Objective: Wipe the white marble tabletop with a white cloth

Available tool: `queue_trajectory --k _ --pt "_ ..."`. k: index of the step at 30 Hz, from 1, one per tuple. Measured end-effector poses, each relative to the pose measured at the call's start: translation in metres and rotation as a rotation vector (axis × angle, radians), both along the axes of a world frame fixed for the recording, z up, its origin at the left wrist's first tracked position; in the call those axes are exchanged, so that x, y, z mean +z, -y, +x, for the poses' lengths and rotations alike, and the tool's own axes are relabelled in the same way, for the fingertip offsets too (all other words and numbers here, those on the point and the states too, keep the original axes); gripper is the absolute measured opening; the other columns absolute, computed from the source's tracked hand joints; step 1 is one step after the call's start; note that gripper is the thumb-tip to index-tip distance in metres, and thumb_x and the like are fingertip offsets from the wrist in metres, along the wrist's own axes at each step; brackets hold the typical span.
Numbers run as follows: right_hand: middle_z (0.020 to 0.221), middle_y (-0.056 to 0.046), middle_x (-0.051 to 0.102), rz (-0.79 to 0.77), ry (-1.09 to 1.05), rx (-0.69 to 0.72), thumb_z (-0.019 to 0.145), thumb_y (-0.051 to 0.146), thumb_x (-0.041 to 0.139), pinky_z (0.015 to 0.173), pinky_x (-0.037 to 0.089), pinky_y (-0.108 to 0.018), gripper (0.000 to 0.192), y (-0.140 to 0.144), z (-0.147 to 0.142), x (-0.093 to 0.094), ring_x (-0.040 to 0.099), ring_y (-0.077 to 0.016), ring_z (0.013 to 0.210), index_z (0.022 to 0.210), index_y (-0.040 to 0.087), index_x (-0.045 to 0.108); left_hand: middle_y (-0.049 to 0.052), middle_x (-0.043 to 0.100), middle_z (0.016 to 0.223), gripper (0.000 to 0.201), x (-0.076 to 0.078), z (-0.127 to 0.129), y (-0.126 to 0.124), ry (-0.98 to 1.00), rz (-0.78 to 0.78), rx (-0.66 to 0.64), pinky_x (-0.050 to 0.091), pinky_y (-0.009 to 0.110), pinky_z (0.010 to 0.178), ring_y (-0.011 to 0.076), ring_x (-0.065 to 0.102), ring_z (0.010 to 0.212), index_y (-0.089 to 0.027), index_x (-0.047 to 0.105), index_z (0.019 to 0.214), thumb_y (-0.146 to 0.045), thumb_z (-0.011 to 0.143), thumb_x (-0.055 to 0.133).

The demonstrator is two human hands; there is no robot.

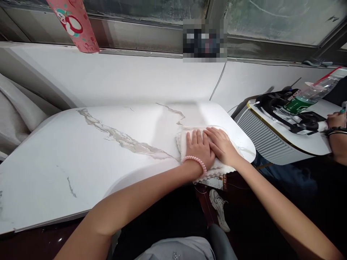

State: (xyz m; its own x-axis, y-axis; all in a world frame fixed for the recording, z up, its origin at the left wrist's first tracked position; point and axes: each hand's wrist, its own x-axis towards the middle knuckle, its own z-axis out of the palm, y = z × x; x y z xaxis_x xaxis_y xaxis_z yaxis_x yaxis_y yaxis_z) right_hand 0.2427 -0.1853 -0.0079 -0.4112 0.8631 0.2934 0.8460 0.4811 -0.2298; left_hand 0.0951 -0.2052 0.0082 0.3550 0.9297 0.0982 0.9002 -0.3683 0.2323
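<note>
A folded white cloth with a scalloped edge lies near the right end of a white marble-patterned table. Flat on the cloth rests my left hand, its fingers stretched out and a pink beaded bracelet at the wrist. My right hand also lies flat on the cloth, just to the right, with its fingers extended and touching the left hand. Part of the cloth is hidden beneath both hands, and it hangs slightly over the table's near edge.
On the right, a ribbed side cabinet holds a plastic bottle with a green label and black straps. Another person's hand rests there. A pink printed strip hangs by the window. Grey fabric drapes at left.
</note>
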Motion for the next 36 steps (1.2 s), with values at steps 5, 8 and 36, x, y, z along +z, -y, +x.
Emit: queue_trajectory --k 5,8,36 --pt "0.149 -0.009 0.048 0.000 0.001 -0.020 0.101 0.043 0.022 0.118 0.027 -0.058 0.051 0.021 0.026 0.002 0.039 -0.0277 0.141 0.143 0.023 0.044 0.019 0.031 0.159 0.065 0.000 0.023 0.018 -0.005 0.010 -0.035 0.012 0.058 0.121 0.0345 0.023 0.148 -0.003 0.030 0.152 -0.038 0.097 0.026" --pt "0.147 -0.008 0.050 0.011 -0.015 -0.022 0.100 0.044 0.024 0.117 0.029 -0.059 0.051 0.018 0.048 0.001 0.041 -0.0277 0.139 0.142 0.025 0.045 0.022 0.032 0.157 0.067 0.001 0.040 0.015 0.008 0.029 -0.076 0.014 0.059 0.121 0.0369 0.025 0.147 0.000 0.032 0.150 -0.039 0.096 0.032" --pt "0.136 -0.007 0.061 0.025 -0.087 -0.006 0.095 0.038 0.029 0.112 0.035 -0.051 0.046 -0.198 0.075 0.001 0.051 -0.0272 0.129 0.128 0.024 0.058 0.018 0.041 0.153 0.056 -0.001 0.084 -0.185 0.071 0.031 0.063 0.015 0.051 0.121 0.0308 0.029 0.145 -0.004 0.042 0.144 -0.032 0.095 0.031"
